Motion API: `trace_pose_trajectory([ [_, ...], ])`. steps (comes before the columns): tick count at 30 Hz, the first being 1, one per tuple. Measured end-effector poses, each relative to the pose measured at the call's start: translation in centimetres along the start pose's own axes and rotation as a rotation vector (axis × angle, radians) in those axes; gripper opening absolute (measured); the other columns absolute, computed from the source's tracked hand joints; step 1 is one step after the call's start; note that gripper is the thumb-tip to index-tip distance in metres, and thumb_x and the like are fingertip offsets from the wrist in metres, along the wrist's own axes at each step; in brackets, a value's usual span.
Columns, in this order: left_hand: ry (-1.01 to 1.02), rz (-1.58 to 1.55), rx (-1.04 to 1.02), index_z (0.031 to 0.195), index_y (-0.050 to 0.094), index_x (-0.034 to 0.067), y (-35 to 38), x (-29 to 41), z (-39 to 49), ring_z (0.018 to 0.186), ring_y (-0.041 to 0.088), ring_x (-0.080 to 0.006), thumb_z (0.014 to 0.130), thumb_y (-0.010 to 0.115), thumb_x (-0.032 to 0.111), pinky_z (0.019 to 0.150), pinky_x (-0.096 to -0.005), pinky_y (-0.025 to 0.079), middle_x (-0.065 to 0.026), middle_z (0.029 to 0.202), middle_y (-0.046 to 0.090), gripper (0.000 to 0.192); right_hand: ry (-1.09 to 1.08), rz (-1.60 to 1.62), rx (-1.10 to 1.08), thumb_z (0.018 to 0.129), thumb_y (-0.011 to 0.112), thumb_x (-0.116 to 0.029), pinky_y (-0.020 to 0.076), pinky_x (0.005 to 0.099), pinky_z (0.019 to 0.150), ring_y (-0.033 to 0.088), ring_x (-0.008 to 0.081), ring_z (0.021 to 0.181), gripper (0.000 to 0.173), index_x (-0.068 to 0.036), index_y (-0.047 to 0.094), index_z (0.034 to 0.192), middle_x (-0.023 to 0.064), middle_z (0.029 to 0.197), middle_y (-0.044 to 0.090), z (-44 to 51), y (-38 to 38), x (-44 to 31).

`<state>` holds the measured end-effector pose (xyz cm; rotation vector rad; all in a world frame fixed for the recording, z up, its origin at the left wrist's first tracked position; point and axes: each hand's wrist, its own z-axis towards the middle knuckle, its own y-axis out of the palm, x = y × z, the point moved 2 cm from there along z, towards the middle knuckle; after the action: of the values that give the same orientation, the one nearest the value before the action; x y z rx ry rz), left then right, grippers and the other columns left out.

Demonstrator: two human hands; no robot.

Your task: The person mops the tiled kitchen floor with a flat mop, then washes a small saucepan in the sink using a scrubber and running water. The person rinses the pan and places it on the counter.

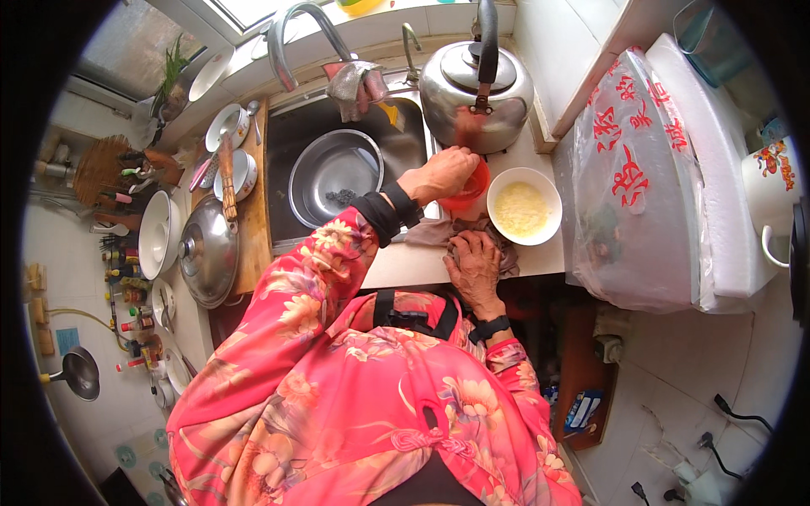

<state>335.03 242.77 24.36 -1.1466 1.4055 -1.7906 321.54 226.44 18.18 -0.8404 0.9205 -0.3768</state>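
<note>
My left hand [441,174] reaches over a small red plastic container [467,197], fingers bent together. What its fingertips hold, if anything, is hidden. On the counter's front part, my right hand [474,260] lies curled over a crumpled grey-brown cloth [506,260]. A white bowl [554,209] with a pale yellow, shredded-looking food [521,207] stands beside the cloth and the red container. Just behind the container is a large steel kettle [452,104] with a black handle. Left of my hands, a steel basin [302,171] with a dark scouring pad [342,197] sits in the sink [281,133].
A curved faucet [275,47] rises behind the sink, near a hanging mesh cloth [354,88]. Bowls [235,180], a brush [226,167] and a steel lid [209,253] crowd a wooden board [256,221] at left. A plastic-wrapped foam box [633,190] stands at right.
</note>
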Motion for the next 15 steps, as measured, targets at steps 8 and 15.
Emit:
trace_pose_trajectory([
  [8,-0.005,0.124,-0.236,0.085,0.069,-0.001,3.4,-1.7,0.9,0.085,0.068,-0.0337,0.084,0.061,0.026,0.076,-0.0403,0.054,-0.0202,0.089,0.069,0.028,-0.010,-0.001,-0.012,0.076,0.071,-0.025,0.0320,0.0425,0.099,0.042,0.0258,0.122,0.039,-0.012,0.060,0.111,0.0030,0.122,0.054,0.0,0.0,0.2],
  [15,-0.064,0.171,-0.346,0.084,0.069,0.001,1.1,-1.1,0.8,0.086,0.067,-0.0347,0.079,0.060,0.013,0.076,-0.0414,0.054,-0.0191,0.088,0.068,0.015,-0.016,-0.020,-0.011,0.075,0.072,-0.025,0.0319,0.0422,0.099,0.042,0.0254,0.123,0.040,-0.012,0.061,0.111,0.0030,0.122,0.054,0.0,0.1,0.3],
])
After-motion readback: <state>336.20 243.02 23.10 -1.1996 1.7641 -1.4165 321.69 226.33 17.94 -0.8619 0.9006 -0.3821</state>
